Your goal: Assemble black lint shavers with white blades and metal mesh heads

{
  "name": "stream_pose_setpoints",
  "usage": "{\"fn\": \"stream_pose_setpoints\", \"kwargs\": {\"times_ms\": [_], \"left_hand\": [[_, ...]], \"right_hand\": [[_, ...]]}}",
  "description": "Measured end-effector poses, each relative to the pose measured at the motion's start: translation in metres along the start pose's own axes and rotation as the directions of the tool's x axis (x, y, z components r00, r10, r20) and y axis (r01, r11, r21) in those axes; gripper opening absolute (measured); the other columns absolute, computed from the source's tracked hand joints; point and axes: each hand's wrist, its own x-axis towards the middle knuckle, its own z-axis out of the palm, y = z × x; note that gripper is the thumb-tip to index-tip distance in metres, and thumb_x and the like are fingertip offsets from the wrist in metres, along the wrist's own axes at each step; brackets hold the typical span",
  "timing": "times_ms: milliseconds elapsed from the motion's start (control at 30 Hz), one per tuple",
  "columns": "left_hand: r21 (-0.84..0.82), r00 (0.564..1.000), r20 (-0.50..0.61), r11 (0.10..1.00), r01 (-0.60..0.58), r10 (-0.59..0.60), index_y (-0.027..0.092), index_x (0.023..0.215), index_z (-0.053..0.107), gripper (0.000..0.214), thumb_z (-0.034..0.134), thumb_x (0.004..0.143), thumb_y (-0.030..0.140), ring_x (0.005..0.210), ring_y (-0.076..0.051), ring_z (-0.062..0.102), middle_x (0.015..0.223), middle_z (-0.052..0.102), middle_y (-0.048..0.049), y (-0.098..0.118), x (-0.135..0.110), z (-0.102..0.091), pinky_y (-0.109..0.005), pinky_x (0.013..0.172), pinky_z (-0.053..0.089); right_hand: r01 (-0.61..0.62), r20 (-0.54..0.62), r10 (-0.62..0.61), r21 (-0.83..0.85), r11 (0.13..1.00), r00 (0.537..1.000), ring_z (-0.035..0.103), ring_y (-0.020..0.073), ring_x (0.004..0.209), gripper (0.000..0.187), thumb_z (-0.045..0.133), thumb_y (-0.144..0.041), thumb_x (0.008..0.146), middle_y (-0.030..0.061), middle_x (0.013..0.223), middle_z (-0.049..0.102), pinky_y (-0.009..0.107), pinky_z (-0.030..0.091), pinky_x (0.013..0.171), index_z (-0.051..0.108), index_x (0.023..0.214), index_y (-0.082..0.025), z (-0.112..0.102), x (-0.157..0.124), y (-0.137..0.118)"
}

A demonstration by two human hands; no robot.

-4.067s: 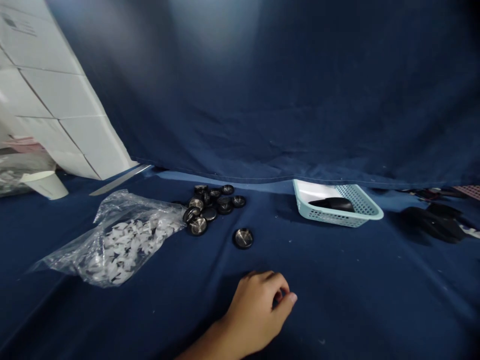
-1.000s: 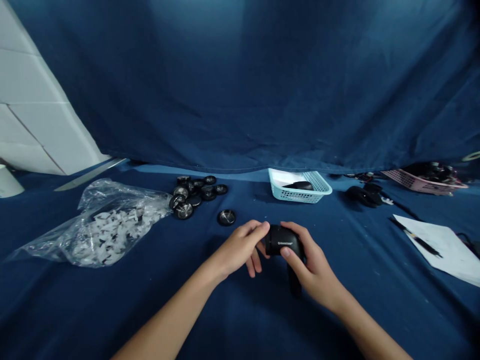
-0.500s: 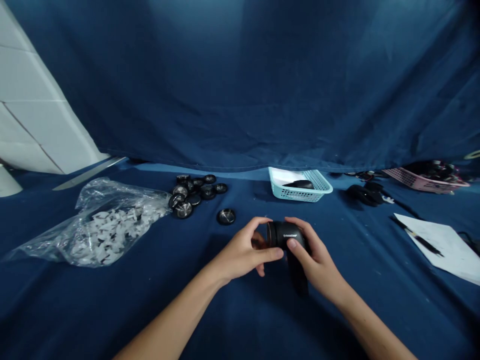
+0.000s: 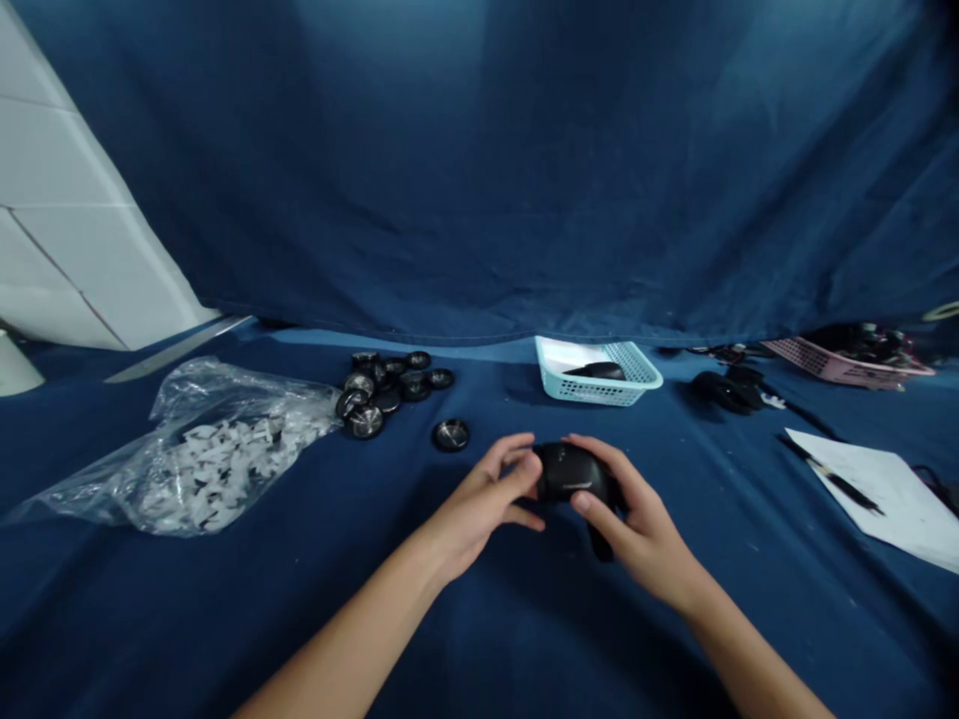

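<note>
A black hair dryer (image 4: 567, 469) with small pale lettering is held just above the blue cloth, its barrel lying crosswise and its handle (image 4: 600, 542) hanging below. My right hand (image 4: 636, 529) is closed around the barrel's right part, thumb on the near side. My left hand (image 4: 486, 504) grips the barrel's left end between thumb and fingers; that end is mostly hidden. Beyond my left hand lies one round black cap (image 4: 451, 434) with a shiny ridged face. Several similar caps (image 4: 388, 400) sit in a pile farther left.
At left lies a clear plastic bag (image 4: 225, 464) of small white parts. A light blue basket (image 4: 599, 387) holding a black piece stands at the back. To the right are black parts (image 4: 726, 391), a pink basket (image 4: 846, 367) and a paper sheet (image 4: 899, 504) with a pen (image 4: 850, 486).
The hair dryer has rolled, so its lettering sits lower and its handle shows shorter. My left thumb has moved up along the barrel's left end. My right hand keeps its hold.
</note>
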Motion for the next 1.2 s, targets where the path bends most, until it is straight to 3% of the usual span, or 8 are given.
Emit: {"fn": "stream_pose_setpoints", "kwargs": {"times_ms": [133, 200, 333, 633, 867, 967, 1067, 1200], "left_hand": [[0.009, 0.996, 0.024, 0.996, -0.088, 0.088, 0.021, 0.118, 0.059, 0.059, 0.086, 0.067, 0.032, 0.083, -0.016, 0.064, 0.109, 0.061, -0.0069, -0.004, 0.002, 0.001, -0.029, 0.070, 0.057], [-0.073, 0.999, 0.024, 0.997, 0.031, -0.030, 0.013, 0.102, 0.062, 0.042, 0.068, 0.082, 0.049, 0.064, -0.015, 0.063, 0.085, 0.063, -0.0064, -0.010, 0.006, 0.002, -0.031, 0.061, 0.056], [-0.215, 0.961, 0.109, 0.938, 0.273, -0.255, 0.008, 0.072, 0.060, 0.069, 0.028, 0.094, 0.065, 0.048, -0.016, 0.058, 0.062, 0.058, -0.0080, -0.016, 0.011, 0.004, -0.031, 0.049, 0.054], [-0.299, 0.989, -0.006, 0.944, 0.137, -0.145, 0.011, 0.099, 0.059, 0.036, 0.052, 0.094, 0.046, 0.059, -0.018, 0.064, 0.087, 0.067, -0.0115, -0.008, 0.010, -0.005, -0.030, 0.049, 0.056], [-0.397, 0.985, -0.003, 0.904, 0.159, -0.174, 0.015, 0.107, 0.054, 0.029, 0.045, 0.095, 0.039, 0.059, -0.018, 0.065, 0.089, 0.065, -0.0096, -0.005, 0.010, -0.012, -0.029, 0.049, 0.055], [-0.346, 0.976, -0.023, 0.917, 0.196, -0.217, 0.015, 0.103, 0.056, 0.033, 0.052, 0.093, 0.046, 0.048, -0.012, 0.058, 0.083, 0.063, -0.0061, -0.005, 0.010, -0.014, -0.022, 0.040, 0.046], [-0.314, 0.966, -0.028, 0.920, 0.235, -0.257, 0.016, 0.101, 0.057, 0.034, 0.054, 0.091, 0.048, 0.043, -0.009, 0.052, 0.079, 0.061, -0.0035, -0.007, 0.010, -0.014, -0.019, 0.035, 0.037], [-0.293, 0.963, -0.017, 0.922, 0.253, -0.270, 0.017, 0.100, 0.058, 0.036, 0.057, 0.089, 0.051, 0.042, -0.007, 0.048, 0.077, 0.059, -0.0016, -0.010, 0.012, -0.016, -0.018, 0.034, 0.029]], "right_hand": [[-0.122, -0.032, 0.122, 0.008, 0.993, 0.992, 0.054, 0.0260, 0.123, 0.045, 0.054, -0.043, 0.094, 0.0029, 0.135, 0.057, 0.042, 0.046, 0.102, 0.044, 0.138, -0.036, -0.003, 0.002, 0.004], [-0.098, -0.019, 0.098, 0.017, 0.995, 0.995, 0.053, 0.0261, 0.125, 0.050, 0.059, -0.042, 0.092, 0.0029, 0.136, 0.056, 0.042, 0.043, 0.105, 0.042, 0.139, -0.036, -0.002, 0.003, 0.004], [-0.042, -0.003, 0.042, 0.030, 0.999, 0.999, 0.049, 0.0266, 0.130, 0.060, 0.065, -0.039, 0.088, 0.0042, 0.140, 0.053, 0.045, 0.040, 0.109, 0.038, 0.141, -0.036, 0.001, 0.003, 0.002], [-0.215, -0.296, 0.240, 0.116, 0.970, 0.925, 0.058, 0.0286, 0.115, 0.053, 0.058, -0.051, 0.088, 0.0064, 0.127, 0.059, 0.050, 0.045, 0.101, 0.049, 0.136, -0.030, -0.001, 0.011, 0.011], [-0.333, -0.096, 0.621, 0.774, 0.538, 0.778, 0.070, 0.0225, 0.074, 0.046, 0.053, -0.058, 0.088, 0.0092, 0.101, 0.074, 0.034, 0.059, 0.057, 0.067, 0.114, -0.023, -0.038, 0.013, -0.004], [-0.268, -0.213, 0.675, 0.802, 0.534, 0.707, 0.069, 0.0198, 0.064, 0.037, 0.055, -0.053, 0.088, 0.0068, 0.090, 0.076, 0.028, 0.059, 0.049, 0.069, 0.109, -0.026, -0.061, 0.004, -0.010], [-0.225, -0.195, 0.663, 0.841, 0.492, 0.722, 0.071, 0.0203, 0.070, 0.035, 0.052, -0.050, 0.090, 0.0069, 0.107, 0.074, 0.029, 0.061, 0.052, 0.068, 0.115, -0.030, -0.076, -0.004, -0.014], [-0.369, -0.069, 0.691, 0.806, 0.464, 0.719, 0.070, 0.0214, 0.062, 0.036, 0.055, -0.052, 0.087, 0.0088, 0.090, 0.076, 0.028, 0.058, 0.044, 0.070, 0.108, -0.028, -0.077, -0.008, -0.018]]}}
